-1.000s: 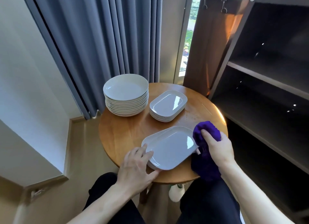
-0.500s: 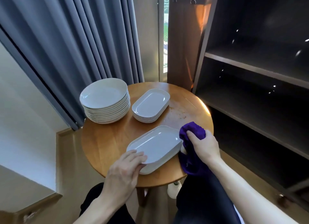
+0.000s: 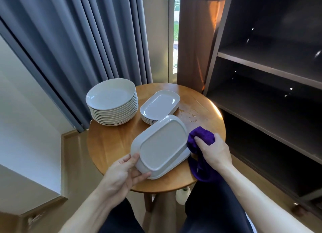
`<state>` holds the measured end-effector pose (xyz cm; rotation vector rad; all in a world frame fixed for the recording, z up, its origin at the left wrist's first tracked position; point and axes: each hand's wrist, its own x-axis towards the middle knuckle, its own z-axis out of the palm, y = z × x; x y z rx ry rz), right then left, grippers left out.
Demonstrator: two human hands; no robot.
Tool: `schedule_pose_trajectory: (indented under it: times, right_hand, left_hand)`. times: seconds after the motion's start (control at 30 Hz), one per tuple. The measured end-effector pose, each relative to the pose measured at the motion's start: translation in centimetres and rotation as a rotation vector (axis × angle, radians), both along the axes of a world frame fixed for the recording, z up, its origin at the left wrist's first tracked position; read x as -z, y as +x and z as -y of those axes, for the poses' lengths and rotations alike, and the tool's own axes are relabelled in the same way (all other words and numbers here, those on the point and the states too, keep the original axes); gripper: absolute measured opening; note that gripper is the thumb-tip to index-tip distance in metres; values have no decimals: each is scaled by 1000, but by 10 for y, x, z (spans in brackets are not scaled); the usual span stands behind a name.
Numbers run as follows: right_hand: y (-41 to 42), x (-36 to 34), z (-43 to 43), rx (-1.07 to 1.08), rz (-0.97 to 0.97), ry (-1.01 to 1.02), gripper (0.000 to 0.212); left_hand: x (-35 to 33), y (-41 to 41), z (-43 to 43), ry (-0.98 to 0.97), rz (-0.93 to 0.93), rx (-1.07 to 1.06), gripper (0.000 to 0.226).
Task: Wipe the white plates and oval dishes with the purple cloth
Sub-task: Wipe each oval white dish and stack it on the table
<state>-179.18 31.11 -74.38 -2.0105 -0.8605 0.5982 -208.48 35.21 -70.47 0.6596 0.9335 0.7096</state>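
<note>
Above the round table [image 3: 111,145], left hand [image 3: 124,174] pinches the upturned oval dish [image 3: 161,145] by its near rim; glazed, likely slippery, breakable; right hand [image 3: 213,151] clutches purple cloth [image 3: 200,137].

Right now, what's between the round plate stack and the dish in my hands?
In the head view, bare table separates the plate stack from the held dish.

My bare arms and dark trousers

My left hand [image 3: 122,176] and right hand [image 3: 213,152] are bare, with no rings, watch or gloves; both forearms are uncovered as far as they show, and my legs wear dark navy trousers [image 3: 209,206].
</note>
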Motion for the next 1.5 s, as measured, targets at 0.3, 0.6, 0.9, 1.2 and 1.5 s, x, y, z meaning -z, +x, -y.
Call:
schedule_pose_trajectory:
  times: [0.3,0.6,0.9,1.2,1.5]
  right_hand:
    - [3,4,-1,0,-4,9,39]
    - [5,-14,-8,29,-206,134,27]
    - [-65,-47,5,-244,136,213,45]
    - [-180,-34,-46,-528,687,33,60]
    - [-175,-29,-71,-431,635,-39,63]
  left_hand:
    - [18,-3,-5,-175,54,-36,47]
    - [13,-17,-19,44,-87,112,30]
    - [16,-19,-22,196,-348,103,42]
    - [10,-24,-14,336,-216,49,56]
    - [16,-27,-19,460,-298,97,66]
